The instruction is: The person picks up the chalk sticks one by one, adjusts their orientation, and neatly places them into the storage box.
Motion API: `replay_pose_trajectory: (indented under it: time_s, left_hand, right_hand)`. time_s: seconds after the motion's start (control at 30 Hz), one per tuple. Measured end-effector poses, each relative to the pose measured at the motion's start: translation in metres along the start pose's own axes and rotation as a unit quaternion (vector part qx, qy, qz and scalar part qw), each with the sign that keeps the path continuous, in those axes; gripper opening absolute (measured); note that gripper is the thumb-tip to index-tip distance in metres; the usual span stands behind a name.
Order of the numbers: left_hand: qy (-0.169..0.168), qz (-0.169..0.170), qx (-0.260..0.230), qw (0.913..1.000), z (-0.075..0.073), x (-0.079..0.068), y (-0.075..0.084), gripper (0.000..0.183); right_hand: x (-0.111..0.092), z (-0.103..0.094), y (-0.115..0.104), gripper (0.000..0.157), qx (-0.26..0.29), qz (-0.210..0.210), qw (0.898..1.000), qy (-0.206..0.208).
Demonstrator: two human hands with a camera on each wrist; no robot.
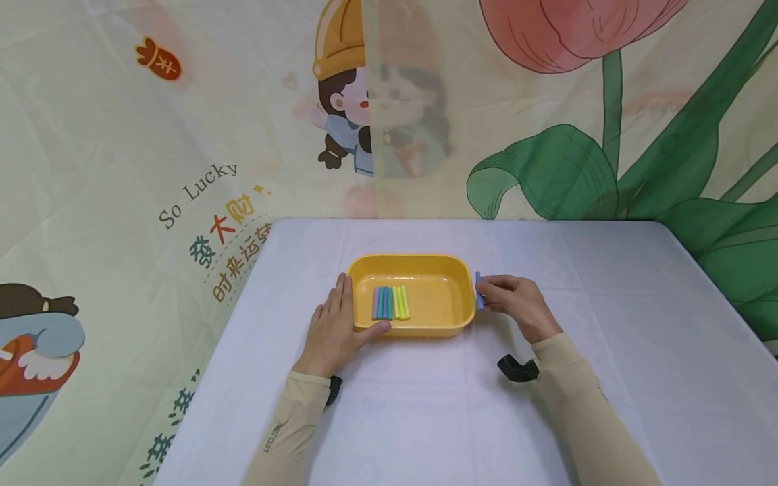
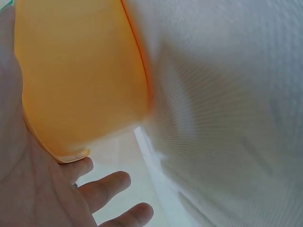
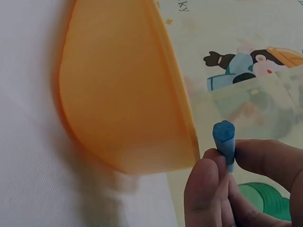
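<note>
A yellow tray (image 1: 433,293) stands on the table with several short coloured sticks inside. Purple and blue-teal sticks (image 1: 383,304) lie side by side, and yellow sticks (image 1: 401,303) sit just right of them. My left hand (image 1: 330,331) rests against the tray's left end, fingers straight along the outside and thumb at the front rim. Just off the tray's right end, my right hand (image 1: 518,305) pinches a blue stick (image 3: 224,136) between thumb and fingers. The right wrist view shows its lobed end facing the camera. The tray's inside is hidden in both wrist views.
A white cloth covers the table (image 1: 395,418), whose far edge meets a printed backdrop (image 1: 425,196). Black wrist mounts stick out at both sleeves, the right one (image 1: 518,369) hanging over the cloth.
</note>
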State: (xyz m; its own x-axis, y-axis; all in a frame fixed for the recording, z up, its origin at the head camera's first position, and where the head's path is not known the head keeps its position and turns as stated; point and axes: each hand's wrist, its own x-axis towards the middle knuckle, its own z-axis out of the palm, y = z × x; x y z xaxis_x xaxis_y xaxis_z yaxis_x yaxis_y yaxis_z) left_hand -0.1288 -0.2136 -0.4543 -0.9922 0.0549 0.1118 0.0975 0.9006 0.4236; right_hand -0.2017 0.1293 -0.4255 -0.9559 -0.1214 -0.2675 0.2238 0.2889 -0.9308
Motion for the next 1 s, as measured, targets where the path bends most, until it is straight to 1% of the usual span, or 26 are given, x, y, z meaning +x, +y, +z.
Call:
replay_pose_trajectory:
  time_s: [0.2, 0.3, 0.37, 0.47, 0.6, 0.7, 0.83, 1.0]
  left_hand:
    - [0.000, 0.002, 0.003, 1.0000, 0.000, 0.000, -0.001, 0.129]
    - [-0.002, 0.000, 0.001, 1.0000, 0.000, 0.000, 0.000, 0.129]
    - [-0.003, -0.001, 0.000, 1.0000, 0.000, 0.000, 0.000, 0.129]
    - [-0.005, -0.002, 0.000, 1.0000, -0.001, 0.000, 0.000, 0.129]
    - [-0.005, 0.001, 0.001, 1.0000, 0.000, 0.000, 0.000, 0.129]
    - [-0.003, 0.003, -0.001, 1.0000, 0.001, 0.001, 0.000, 0.128]
    - [-0.003, 0.000, -0.003, 1.0000, 0.001, 0.002, -0.001, 0.128]
    - [-0.014, -0.007, -0.003, 0.9999, 0.000, 0.002, -0.001, 0.129]
  right_hand:
    - [0.002, 0.012, -0.013, 0.061, 0.021, -0.028, 0.999, -0.009]
    - [0.005, 0.019, -0.020, 0.057, 0.022, -0.036, 0.999, -0.011]
    - [0.008, 0.024, -0.026, 0.051, 0.025, -0.033, 0.999, -0.007]
    - [0.011, 0.032, -0.034, 0.048, 0.018, -0.025, 1.000, -0.003]
    - [0.013, 0.043, -0.043, 0.047, 0.010, -0.023, 1.000, -0.005]
    - [0.014, 0.052, -0.048, 0.046, 0.019, -0.024, 0.999, -0.008]
    - [0.016, 0.065, -0.050, 0.041, 0.025, -0.024, 0.999, -0.009]
    - [0.020, 0.081, -0.047, 0.038, 0.003, -0.012, 1.000, -0.006]
